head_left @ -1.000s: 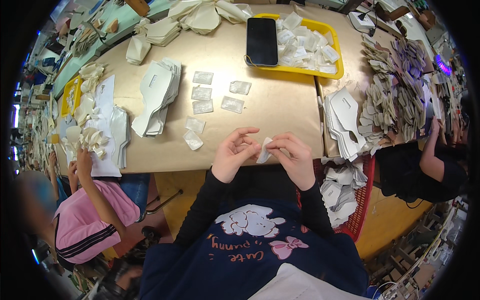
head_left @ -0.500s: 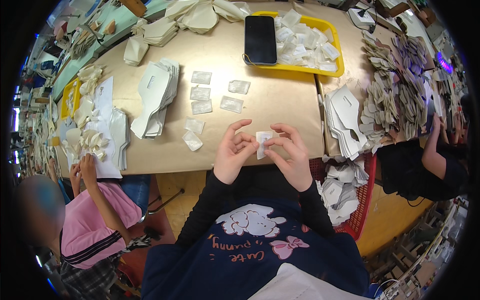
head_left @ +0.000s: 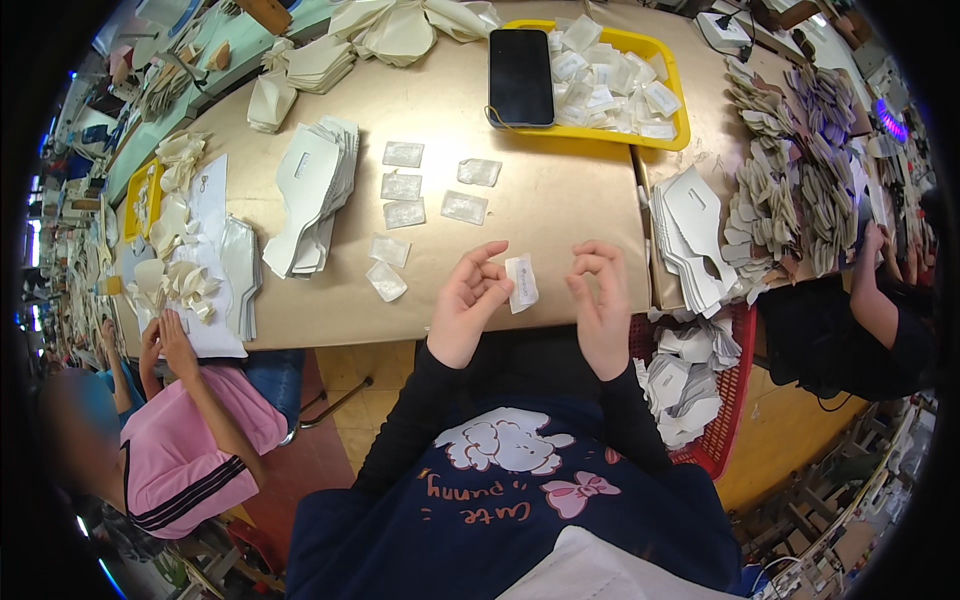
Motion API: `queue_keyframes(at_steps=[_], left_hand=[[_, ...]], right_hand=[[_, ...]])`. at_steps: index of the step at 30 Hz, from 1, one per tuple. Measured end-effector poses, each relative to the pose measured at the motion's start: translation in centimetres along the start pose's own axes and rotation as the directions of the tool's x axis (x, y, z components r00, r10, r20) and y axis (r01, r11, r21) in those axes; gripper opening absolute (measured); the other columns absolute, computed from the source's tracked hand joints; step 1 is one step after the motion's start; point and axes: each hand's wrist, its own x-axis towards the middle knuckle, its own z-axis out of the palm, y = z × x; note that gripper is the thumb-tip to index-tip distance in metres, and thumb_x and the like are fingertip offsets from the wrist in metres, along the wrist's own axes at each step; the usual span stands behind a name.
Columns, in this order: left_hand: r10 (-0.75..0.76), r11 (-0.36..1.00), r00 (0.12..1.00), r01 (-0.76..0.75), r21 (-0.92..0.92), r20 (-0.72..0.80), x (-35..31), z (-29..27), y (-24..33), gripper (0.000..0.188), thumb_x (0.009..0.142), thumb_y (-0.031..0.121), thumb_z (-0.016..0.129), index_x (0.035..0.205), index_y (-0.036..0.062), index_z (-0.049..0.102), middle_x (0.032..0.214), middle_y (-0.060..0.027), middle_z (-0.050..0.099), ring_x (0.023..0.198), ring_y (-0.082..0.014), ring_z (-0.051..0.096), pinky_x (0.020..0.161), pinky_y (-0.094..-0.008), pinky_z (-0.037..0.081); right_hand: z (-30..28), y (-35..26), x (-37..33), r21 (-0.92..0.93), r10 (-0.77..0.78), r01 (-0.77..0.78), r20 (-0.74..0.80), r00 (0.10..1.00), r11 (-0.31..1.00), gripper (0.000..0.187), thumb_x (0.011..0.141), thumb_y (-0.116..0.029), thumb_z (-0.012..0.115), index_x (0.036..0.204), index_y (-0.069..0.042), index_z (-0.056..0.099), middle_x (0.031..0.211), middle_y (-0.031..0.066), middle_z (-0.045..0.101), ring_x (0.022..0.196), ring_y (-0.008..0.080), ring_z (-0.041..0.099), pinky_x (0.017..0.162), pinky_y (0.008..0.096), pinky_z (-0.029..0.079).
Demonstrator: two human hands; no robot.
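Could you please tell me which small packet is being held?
The packet pinched in the left hand; the others lie on the table or in the yellow tray.

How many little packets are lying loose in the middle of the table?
7: three packets in a column, two more packets below that in the picture, two others to its right. None looks hidden. The left hand pinches another packet.

The head fisheye looks down at the hands (head_left: 468,308).
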Motion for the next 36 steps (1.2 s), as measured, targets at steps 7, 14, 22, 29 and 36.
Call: queue_keyframes(at_steps=[7,14,22,29,36], left_hand=[[-0.003,0.999,0.999,0.000,-0.054,-0.052,-0.2,0.0,-0.8,0.023,0.098,0.006,0.063,0.118,-0.0051,0.063,0.110,-0.0086,0.069,0.100,-0.0134,0.065,0.091,-0.0295,0.053],[0.057,0.998,0.998,-0.057,0.004,0.006,-0.9,1.2,-1.0,0.016,0.096,0.001,0.064,0.110,-0.0048,0.064,0.105,-0.0091,0.069,0.097,-0.0152,0.067,0.088,-0.0296,0.054],[0.114,0.987,0.993,-0.109,0.115,-0.032,-1.4,2.5,-1.1,0.014,0.093,-0.005,0.064,0.106,-0.0061,0.064,0.099,-0.0102,0.068,0.092,-0.0157,0.068,0.084,-0.0292,0.055],[0.463,0.860,0.886,-0.442,0.256,-0.025,-3.4,4.2,-1.7,0.012,0.092,-0.010,0.056,0.100,-0.0018,0.058,0.102,-0.0118,0.063,0.093,-0.0165,0.063,0.081,-0.0304,0.055],[-0.072,0.997,0.960,0.061,-0.052,-0.270,1.4,2.7,-4.5,0.016,0.097,0.003,0.064,0.109,-0.0057,0.056,0.099,-0.0145,0.066,0.086,-0.0197,0.070,0.080,-0.0298,0.059]], right_hand=[[-0.6,-1.2,-0.1,0.088,-0.033,0.026,0.081,0.996,0.996,0.020,0.082,0.003,0.072,0.101,0.002,0.067,0.098,0.0104,0.065,0.080,0.0191,0.063,0.074,0.0291,0.051],[1.2,-1.8,-0.4,0.040,-0.068,0.065,0.073,0.995,0.997,0.022,0.081,0.001,0.075,0.103,0.002,0.070,0.095,0.0125,0.068,0.082,0.0241,0.065,0.073,0.0321,0.053],[2.2,-0.8,-1.4,-0.014,-0.023,0.022,-0.091,0.996,1.000,0.005,0.090,-0.003,0.067,0.091,0.002,0.068,0.083,0.0124,0.066,0.075,0.0262,0.064,0.066,0.0345,0.048],[-1.0,3.0,1.5,0.529,0.471,-0.230,-0.383,0.794,0.817,0.019,0.104,-0.017,0.058,0.097,-0.001,0.065,0.081,-0.0013,0.062,0.071,0.0047,0.052,0.066,0.0215,0.042],[-4.1,4.2,0.7,0.522,0.423,-0.208,-0.335,0.842,0.827,0.015,0.099,-0.012,0.065,0.096,0.003,0.069,0.083,0.0002,0.065,0.074,0.0061,0.054,0.070,0.0219,0.043]])
